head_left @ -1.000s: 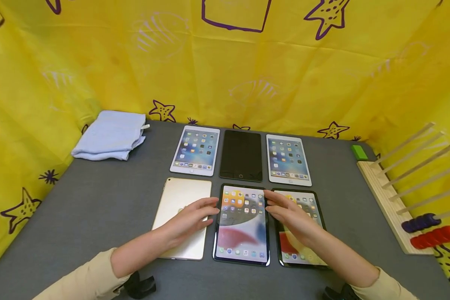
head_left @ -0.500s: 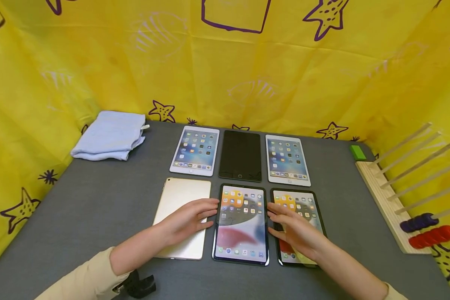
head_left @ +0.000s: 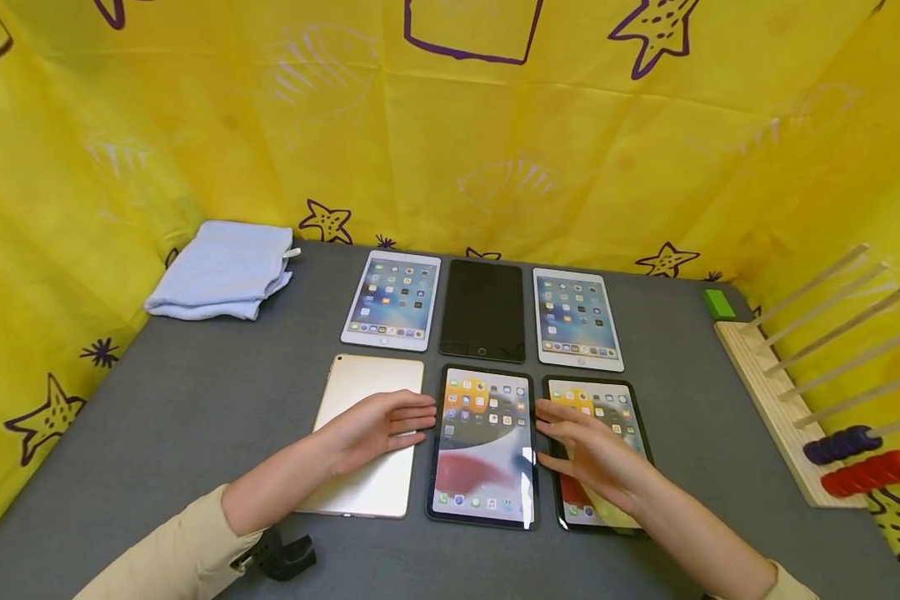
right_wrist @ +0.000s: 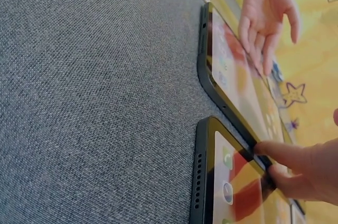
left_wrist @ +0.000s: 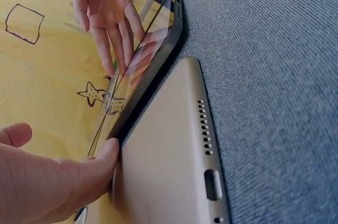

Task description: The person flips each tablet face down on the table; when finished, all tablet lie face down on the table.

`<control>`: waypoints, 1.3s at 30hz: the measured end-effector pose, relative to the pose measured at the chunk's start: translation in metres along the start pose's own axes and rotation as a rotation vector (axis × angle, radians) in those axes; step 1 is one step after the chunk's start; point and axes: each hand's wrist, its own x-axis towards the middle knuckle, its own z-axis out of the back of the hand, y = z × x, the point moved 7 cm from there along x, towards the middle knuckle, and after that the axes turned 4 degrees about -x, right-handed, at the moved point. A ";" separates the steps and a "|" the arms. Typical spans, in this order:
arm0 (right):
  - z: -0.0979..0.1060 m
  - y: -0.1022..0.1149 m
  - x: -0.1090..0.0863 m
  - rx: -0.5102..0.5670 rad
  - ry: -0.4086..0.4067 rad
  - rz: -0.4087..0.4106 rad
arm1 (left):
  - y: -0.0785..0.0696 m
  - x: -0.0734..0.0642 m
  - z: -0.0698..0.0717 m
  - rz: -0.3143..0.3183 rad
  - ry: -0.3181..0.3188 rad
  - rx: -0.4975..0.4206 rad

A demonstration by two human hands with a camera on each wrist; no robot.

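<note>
In the front row, a black-framed tablet (head_left: 483,450) lies screen up between my hands. My left hand (head_left: 375,429) is over a gold tablet (head_left: 371,379) lying back up, its extended fingers at the middle tablet's left edge. Across from it, my right hand (head_left: 596,454) is above another black-framed tablet (head_left: 618,402), partly covering its lit screen. Fingertips of the right hand (right_wrist: 311,174) touch the middle tablet's side in the right wrist view. In the left wrist view, the left thumb (left_wrist: 108,158) lies at the gap beside the gold tablet (left_wrist: 163,145).
Behind stand a white tablet (head_left: 392,300), a dark-screened tablet (head_left: 483,310) and a second white tablet (head_left: 577,317). A folded blue cloth (head_left: 221,271) lies at the back left. A wooden abacus (head_left: 787,417) and green block (head_left: 718,305) are on the right.
My right hand has drawn back slightly along the middle tablet's right edge, its thumb now showing. The left fingers look straighter. A bright reflection has appeared at that tablet's lower right.
</note>
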 end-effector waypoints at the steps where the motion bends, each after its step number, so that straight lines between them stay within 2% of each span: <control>1: 0.000 0.000 0.000 -0.002 -0.003 0.000 | 0.000 0.000 0.000 -0.005 -0.005 0.000; 13: -0.006 -0.004 0.007 -0.002 0.039 0.015 | -0.004 -0.002 0.003 -0.069 -0.054 -0.046; 20: -0.016 -0.009 0.018 0.018 0.076 0.005 | -0.011 -0.007 0.003 -0.156 -0.083 -0.002; 28: -0.023 -0.011 0.026 0.039 0.088 -0.013 | -0.020 -0.014 -0.004 -0.211 -0.120 0.043; 39: -0.032 -0.013 0.031 0.037 0.091 -0.001 | -0.029 -0.017 -0.021 -0.255 -0.102 0.048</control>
